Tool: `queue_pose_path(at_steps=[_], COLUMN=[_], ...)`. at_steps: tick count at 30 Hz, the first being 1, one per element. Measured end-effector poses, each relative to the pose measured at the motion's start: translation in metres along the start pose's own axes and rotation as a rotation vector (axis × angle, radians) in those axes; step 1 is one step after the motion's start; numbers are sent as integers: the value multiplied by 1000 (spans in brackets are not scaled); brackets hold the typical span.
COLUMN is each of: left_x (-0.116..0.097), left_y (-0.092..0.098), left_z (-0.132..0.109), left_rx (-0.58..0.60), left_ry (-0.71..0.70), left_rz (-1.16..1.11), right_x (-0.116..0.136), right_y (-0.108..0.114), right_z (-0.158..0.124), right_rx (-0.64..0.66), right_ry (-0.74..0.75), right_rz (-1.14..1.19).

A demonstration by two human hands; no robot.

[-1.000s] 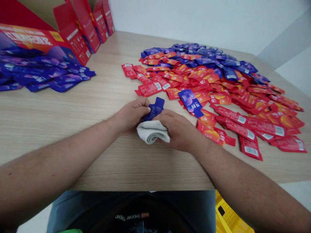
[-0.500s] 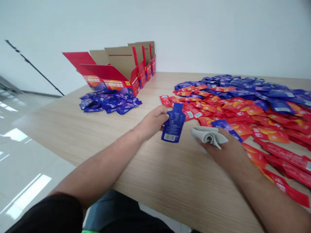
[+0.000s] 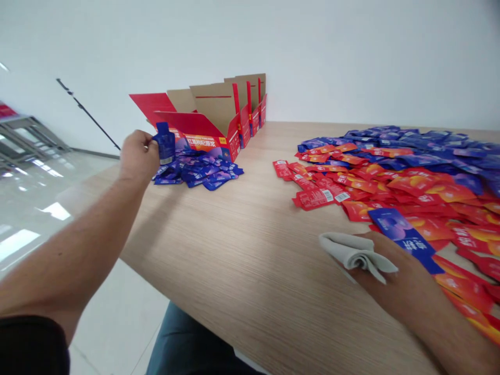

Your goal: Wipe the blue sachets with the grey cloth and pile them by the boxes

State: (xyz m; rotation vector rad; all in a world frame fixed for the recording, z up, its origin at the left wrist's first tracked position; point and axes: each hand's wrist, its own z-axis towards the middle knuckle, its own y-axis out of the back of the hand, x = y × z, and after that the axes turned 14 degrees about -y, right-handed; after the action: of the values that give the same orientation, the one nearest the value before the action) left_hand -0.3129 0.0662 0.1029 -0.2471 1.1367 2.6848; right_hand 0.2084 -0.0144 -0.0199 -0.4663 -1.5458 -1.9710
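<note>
My left hand (image 3: pixel 137 154) is stretched out to the left and pinches a small blue pouch (image 3: pixel 165 143) just above the left edge of a pile of blue pouches (image 3: pixel 199 171). My right hand (image 3: pixel 394 273) rests on the table near the front and holds a folded grey cloth (image 3: pixel 353 251). A single blue pouch (image 3: pixel 404 237) lies on red ones right beside that hand. A wide spread of red pouches (image 3: pixel 390 190) and blue pouches (image 3: pixel 406 143) covers the right side of the table.
Several open red cardboard boxes (image 3: pixel 219 122) stand in a row behind the blue pile, against the white wall. The wooden table (image 3: pixel 242 245) has its left edge near my left arm, with shiny floor beyond. My lap shows below the front edge.
My left hand carried the blue pouch away from the cloth and out to the left, over the blue pile. My right hand stayed near the red pouches with the cloth. My head turned left.
</note>
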Motion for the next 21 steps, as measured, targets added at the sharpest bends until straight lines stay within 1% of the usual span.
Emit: queue_pose_path(at_steps=[2,4,6,8,9,13,16,18,21], left_x=[20,35,43,45,44,40,40,40,33], left_y=[-2,-6,-13,-22,-28,-63,-87,-93,-90], left_z=[10,21,34,44,49,56,56,54,46], left_rx=[-36,-47,13,105,126,91,136,161,134], left_ry=[49,108,151,167,160,99,85,85,90], left_rz=[41,77,98,80,51,-88,-139,-163,-181], right_x=[1,2,3,3,2,1,2,4,8], right_y=[0,0,1,1,1,0,2,3,4], right_z=[0,2,3,4,4,3,4,5,6], right_rx=[20,55,87,102,107,91,78,95,110], right_ry=[11,33,56,73,80,92,90,86,86], right_rz=[9,20,22,21,22,30,43,50,57])
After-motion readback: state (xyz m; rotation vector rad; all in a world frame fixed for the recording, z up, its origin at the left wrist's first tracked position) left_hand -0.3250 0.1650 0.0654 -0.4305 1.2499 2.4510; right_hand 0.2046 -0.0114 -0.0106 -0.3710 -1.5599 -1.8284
